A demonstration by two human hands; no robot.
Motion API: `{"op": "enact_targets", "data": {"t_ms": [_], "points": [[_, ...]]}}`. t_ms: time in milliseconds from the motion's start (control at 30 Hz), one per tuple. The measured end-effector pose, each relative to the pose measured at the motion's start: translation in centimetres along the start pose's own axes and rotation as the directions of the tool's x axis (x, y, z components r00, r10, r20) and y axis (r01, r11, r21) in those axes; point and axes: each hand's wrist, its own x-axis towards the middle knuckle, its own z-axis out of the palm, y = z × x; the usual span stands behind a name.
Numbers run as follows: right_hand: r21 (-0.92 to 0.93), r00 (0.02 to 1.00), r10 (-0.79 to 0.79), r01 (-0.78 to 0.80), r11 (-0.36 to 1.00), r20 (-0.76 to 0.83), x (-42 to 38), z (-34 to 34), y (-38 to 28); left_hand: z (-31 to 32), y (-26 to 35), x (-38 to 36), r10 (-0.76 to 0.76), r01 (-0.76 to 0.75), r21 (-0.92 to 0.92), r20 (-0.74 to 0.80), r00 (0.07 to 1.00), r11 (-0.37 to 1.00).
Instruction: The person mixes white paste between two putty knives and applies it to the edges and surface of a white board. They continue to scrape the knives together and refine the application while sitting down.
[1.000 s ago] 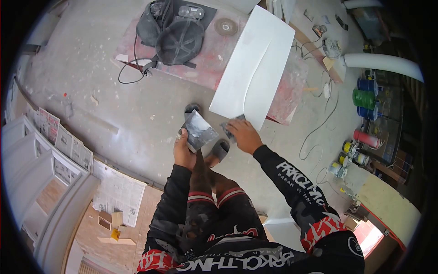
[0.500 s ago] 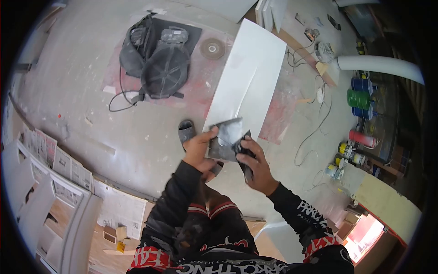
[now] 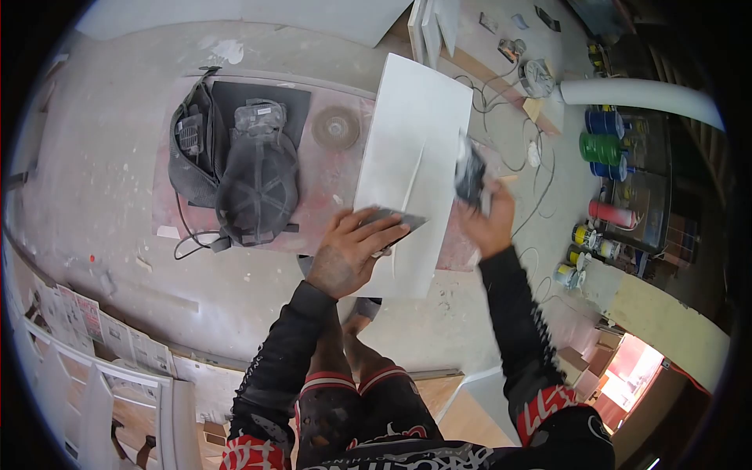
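A long white panel (image 3: 398, 133) stretches away in front of me, with a thin raised line (image 3: 415, 176) running along its face. Over its near left part, my left hand (image 3: 348, 249) has its fingers curled around a thin, dark grey, straight-edged sheet (image 3: 406, 222). To the right, at the panel's right edge, my right hand (image 3: 489, 221) grips a dark flat piece (image 3: 471, 174) with a lighter face. That piece is smeared by motion, and I cannot tell its kind.
A dark cap (image 3: 258, 192), a bag (image 3: 193, 145) and a round disc (image 3: 336, 128) lie on the reddish board left of the panel. Cables (image 3: 540, 188) trail over the floor to the right. Paint cans (image 3: 587, 236) and a green container (image 3: 600, 147) stand at far right.
My hands have moved apart: the left lies over the panel with the dark sheet, while the right has swung up and right with the dark piece. The view has shifted.
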Motion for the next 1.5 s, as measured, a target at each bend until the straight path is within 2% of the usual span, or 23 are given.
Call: {"op": "enact_targets", "data": {"t_ms": [33,67,100,133,167,200,233,300,367,500,567,633,700,767,833,900,1033,1133,1200,1267,1400,1467,1500], "points": [[-0.381,0.992,-0.091,0.117,0.917,0.085,3.2,-0.5,-2.1,-0.1,-0.5,-0.6,-0.092,0.097,-0.048,0.1,0.991,0.994],[-0.511,0.991,-0.122,0.131,0.85,0.05,7.5,-1.9,-4.2,0.2,-1.3,-1.6,-0.124,0.136,-0.151,0.089,0.988,0.979],[-0.803,0.949,-0.235,0.306,0.512,0.211,11.5,-1.4,-5.8,0.6,-1.8,-2.6,-0.127,0.139,-0.151,0.088,0.988,0.979],[-0.903,0.88,-0.26,0.425,0.06,0.397,14.5,-0.8,-6.6,1.1,-2.0,-3.9,-0.223,0.241,-0.223,0.102,0.969,0.945],[-0.866,0.841,-0.241,0.422,-0.268,0.484,15.5,1.5,-6.9,1.4,-2.0,-5.0,-0.316,0.338,-0.291,0.122,0.941,0.895],[-0.805,0.861,-0.193,0.331,-0.492,0.471,17.3,2.9,-7.1,1.6,-1.9,-6.0,-0.32,0.342,-0.293,0.124,0.939,0.893],[-0.806,0.863,-0.189,0.329,-0.492,0.468,19.4,3.0,-7.3,1.7,-1.8,-6.8,-0.377,0.398,-0.327,0.13,0.917,0.857],[-0.496,0.689,-0.042,0.477,-0.725,0.724,22.5,2.9,-7.1,1.9,-1.7,-8.4,-0.436,0.455,-0.359,0.137,0.889,0.815],[-0.49,0.701,-0.04,0.455,-0.744,0.712,23.8,2.7,-6.0,2.3,-1.8,-9.8,-0.56,0.585,-0.404,0.191,0.806,0.704],[-0.396,0.633,-0.101,0.344,-0.852,0.767,24.7,-1.0,-2.6,1.9,-2.2,-10.6,-0.577,0.588,-0.415,0.168,0.8,0.694],[-0.426,0.65,-0.121,0.335,-0.84,0.75,22.6,-0.7,-2.1,1.3,-2.2,-10.6,-0.609,0.613,-0.412,0.159,0.777,0.674],[-0.517,0.787,-0.121,0.273,-0.811,0.605,20.6,0.1,-2.8,0.4,-2.2,-10.2,-0.627,0.622,-0.432,0.151,0.764,0.653],[-0.522,0.763,-0.125,0.304,-0.797,0.635,21.3,0.0,-4.5,0.1,-2.6,-10.2,-0.644,0.628,-0.445,0.138,0.752,0.638],[-0.654,0.718,-0.327,0.233,-0.719,0.615,23.4,-0.8,-6.1,0.8,-3.1,-10.8,-0.65,0.583,-0.485,0.039,0.759,0.652],[-0.664,0.731,-0.337,0.207,-0.719,0.593,24.8,0.0,-6.7,0.7,-2.9,-10.9,-0.666,0.604,-0.483,0.055,0.744,0.634],[-0.711,0.842,-0.373,0.017,-0.703,0.389,25.9,1.7,-6.0,0.6,-2.8,-10.8,-0.684,0.625,-0.479,0.068,0.726,0.616],[-0.692,0.843,-0.337,0.056,-0.72,0.419,26.2,3.9,-3.8,1.2,-2.5,-11.3,-0.709,0.657,-0.483,0.1,0.698,0.579],[-0.667,0.817,-0.343,0.067,-0.742,0.463,25.9,3.9,-3.4,1.8,-2.9,-12.0,-0.723,0.67,-0.511,0.127,0.679,0.539],[-0.596,0.764,-0.329,0.088,-0.798,0.555,25.6,3.3,-3.4,1.8,-2.9,-12.1,-0.724,0.663,-0.527,0.123,0.678,0.532],[-0.57,0.749,-0.319,0.093,-0.817,0.58,25.6,2.8,-2.9,1.5,-2.9,-12.0,-0.712,0.654,-0.477,0.081,0.697,0.586],[-0.519,0.719,-0.268,0.149,-0.842,0.642,25.6,2.7,-3.1,2.0,-3.5,-12.9,-0.729,0.675,-0.467,0.089,0.679,0.572],[-0.504,0.734,-0.242,0.156,-0.849,0.635,25.4,2.8,-3.4,2.5,-3.8,-13.3,-0.673,0.588,-0.458,-0.03,0.739,0.667],[-0.484,0.745,-0.214,0.164,-0.859,0.632,25.6,2.6,-3.7,2.5,-3.7,-13.3,-0.673,0.589,-0.457,-0.031,0.739,0.666]]}}
